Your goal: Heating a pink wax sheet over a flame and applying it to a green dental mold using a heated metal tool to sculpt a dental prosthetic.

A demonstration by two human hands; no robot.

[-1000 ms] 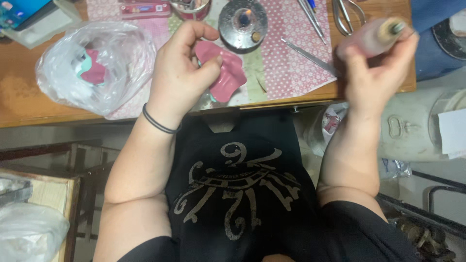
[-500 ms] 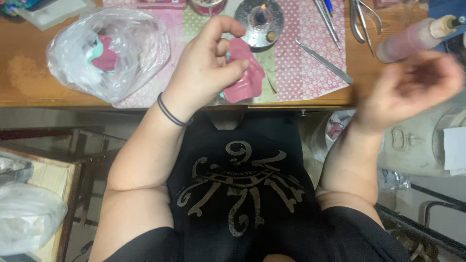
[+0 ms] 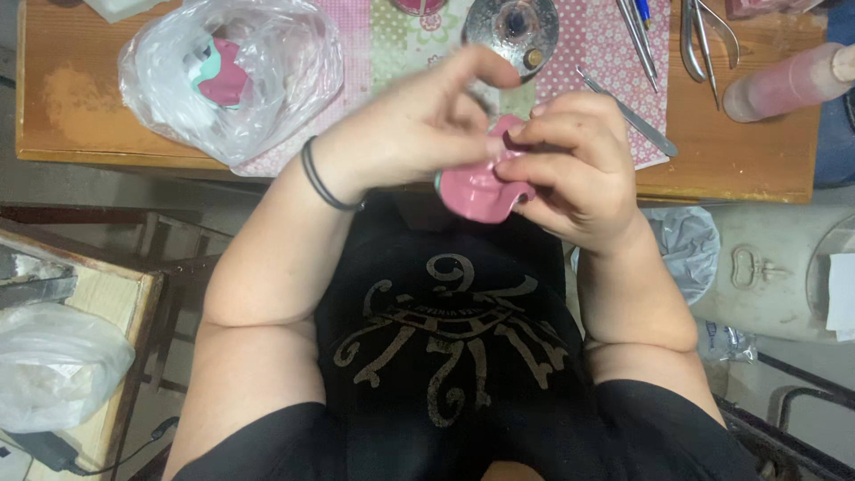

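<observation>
A pink piece [image 3: 481,189] is gripped between both hands, the left hand [image 3: 419,129] and right hand [image 3: 570,169], just off the table [image 3: 89,98] edge. A bag [image 3: 232,76] lies on the table.

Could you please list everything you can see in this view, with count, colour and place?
pink moulded piece: one, pink with a teal edge, held between both hands above the table edge
clear plastic bag: one, holding pink and teal pieces, on the table at left
round metal dish: one, silver, top centre
patterned mat: one, pink and green, under the dish
metal tools: several, silver, top right
pink bottle: one, lying at the right edge
wooden table: one, brown
white bag: one, lower left
hair band: one, black, on the left wrist
left hand: on the piece
right hand: on the piece
</observation>
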